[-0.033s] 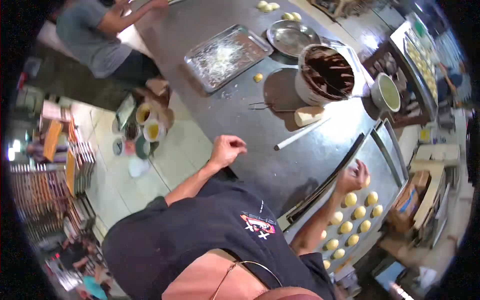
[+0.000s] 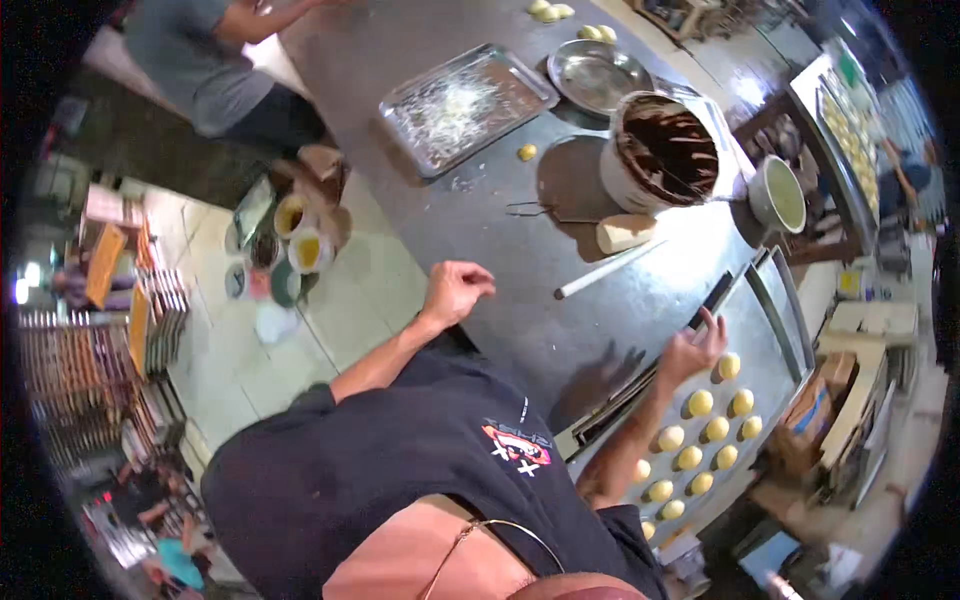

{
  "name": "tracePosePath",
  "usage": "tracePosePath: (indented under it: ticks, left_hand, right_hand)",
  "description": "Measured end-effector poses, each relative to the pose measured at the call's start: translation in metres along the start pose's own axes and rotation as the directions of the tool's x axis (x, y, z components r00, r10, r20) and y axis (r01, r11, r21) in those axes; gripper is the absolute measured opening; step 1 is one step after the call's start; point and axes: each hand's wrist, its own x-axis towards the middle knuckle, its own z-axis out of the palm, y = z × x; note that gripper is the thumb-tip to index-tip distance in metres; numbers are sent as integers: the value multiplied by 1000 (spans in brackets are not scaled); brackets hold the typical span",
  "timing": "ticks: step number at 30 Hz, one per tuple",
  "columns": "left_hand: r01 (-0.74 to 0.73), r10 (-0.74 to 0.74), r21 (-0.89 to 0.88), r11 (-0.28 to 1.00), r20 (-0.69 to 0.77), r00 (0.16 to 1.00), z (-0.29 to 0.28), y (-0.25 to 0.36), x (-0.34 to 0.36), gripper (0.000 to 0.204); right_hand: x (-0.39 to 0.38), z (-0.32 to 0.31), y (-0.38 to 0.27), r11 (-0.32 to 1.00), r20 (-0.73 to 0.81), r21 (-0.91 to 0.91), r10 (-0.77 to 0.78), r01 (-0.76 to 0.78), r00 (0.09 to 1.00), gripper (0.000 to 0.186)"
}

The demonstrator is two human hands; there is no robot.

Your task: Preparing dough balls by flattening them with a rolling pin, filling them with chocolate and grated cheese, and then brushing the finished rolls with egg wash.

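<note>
My left hand [image 2: 460, 295] hovers off the near left edge of the metal table, its fingers curled in toward the thumb. Whatever those fingers hold, if anything, is hidden. My right hand [image 2: 697, 345] is at the left edge of a metal tray [image 2: 752, 338], its fingers apart and nothing visible in them. Small round yellow dough balls [image 2: 716, 428] sit on the tray in loose rows. One dough ball [image 2: 729, 365] lies just beside the right hand, apart from its fingers.
The metal table [image 2: 470, 235] carries a shallow tray with white shreds [image 2: 465, 108], a round metal pan [image 2: 598, 77], and a bucket smeared with dark brown paste [image 2: 665, 150]. A thin white rod [image 2: 610, 268] lies near a pale wooden roller [image 2: 625, 233]. Another person [image 2: 215, 70] stands at far left.
My right hand has shifted slightly toward the tray's left edge, and its fingers have spread. The dough ball beside it shows more fully. My left hand stays nearly still.
</note>
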Motion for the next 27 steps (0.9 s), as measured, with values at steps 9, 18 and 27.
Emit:
tracePosePath:
  ticks: [9, 18, 27]
  left_hand:
    - [-161, 162, 19, 987, -190, 968, -92, -70, 68, 41]
    - [-102, 226, 409, 907, -267, 937, -203, -166, 215, 55]
    - [-94, 440, 786, 611, -238, 866, -210, -190, 257, 53]
  right_hand:
    - [-112, 102, -182, 903, 685, 391, -157, -177, 711, 31]
    - [-127, 170, -244, 894, 886, 362, -241, -264, 396, 31]
    - [-73, 218, -297, 951, 659, 189, 61, -243, 749, 31]
